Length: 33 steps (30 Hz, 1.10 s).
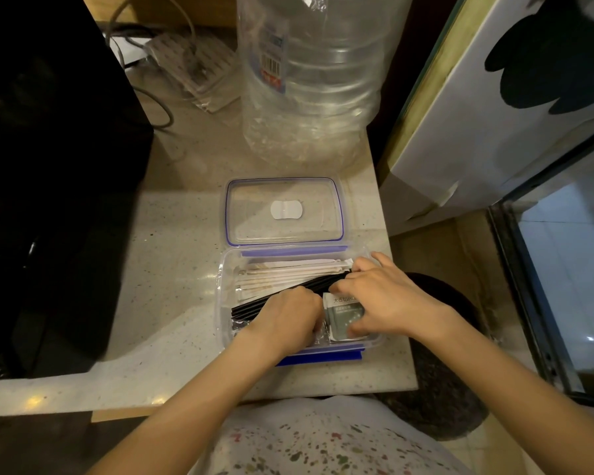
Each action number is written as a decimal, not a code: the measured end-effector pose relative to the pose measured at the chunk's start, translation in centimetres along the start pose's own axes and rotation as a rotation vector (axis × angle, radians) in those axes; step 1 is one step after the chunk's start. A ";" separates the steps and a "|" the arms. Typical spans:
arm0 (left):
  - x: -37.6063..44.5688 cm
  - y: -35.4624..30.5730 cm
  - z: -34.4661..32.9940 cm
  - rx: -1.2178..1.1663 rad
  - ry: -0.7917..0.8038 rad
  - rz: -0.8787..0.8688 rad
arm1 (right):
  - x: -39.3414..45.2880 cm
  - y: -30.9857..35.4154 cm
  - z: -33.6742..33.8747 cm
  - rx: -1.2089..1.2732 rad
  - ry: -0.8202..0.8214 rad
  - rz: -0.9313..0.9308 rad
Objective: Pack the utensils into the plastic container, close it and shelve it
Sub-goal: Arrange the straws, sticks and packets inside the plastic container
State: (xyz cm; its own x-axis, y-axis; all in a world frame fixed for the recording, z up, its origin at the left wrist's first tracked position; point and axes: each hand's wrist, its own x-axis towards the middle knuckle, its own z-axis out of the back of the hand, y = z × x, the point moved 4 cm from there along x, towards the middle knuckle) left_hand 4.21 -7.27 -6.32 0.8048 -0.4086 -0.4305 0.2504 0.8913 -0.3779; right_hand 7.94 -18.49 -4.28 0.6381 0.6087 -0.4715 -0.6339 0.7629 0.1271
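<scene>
In the clear plastic container [225,289] on the counter [172,241], both hands hold black chopsticks [254,305]: left hand [285,317] near, right hand [384,299] farther right. The lid [283,210] lies open behind.

Tight counter — open room only on your left.
The water jug [309,77] stands just behind the lid [283,210], a white panel [460,132] walls the right, a black appliance [48,166] looms left; bare countertop [172,269] between it and the container [225,286].

A home kitchen corner. A speckled stone counter [172,241] holds a big clear water jug [309,80] and loose cables [151,97]. Tiled floor [570,262] lies beside it.
</scene>
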 end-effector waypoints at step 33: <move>-2.2 3.8 0.7 0.116 -0.274 0.309 | 2.8 3.3 -0.7 0.108 -0.189 0.116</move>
State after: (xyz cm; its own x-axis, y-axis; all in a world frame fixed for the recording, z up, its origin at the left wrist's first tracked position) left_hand 3.74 -2.88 -6.23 0.9609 -0.0658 -0.2690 0.0216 0.9862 -0.1640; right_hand 7.38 -14.44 -5.79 0.6402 0.7160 -0.2783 -0.6640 0.6979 0.2684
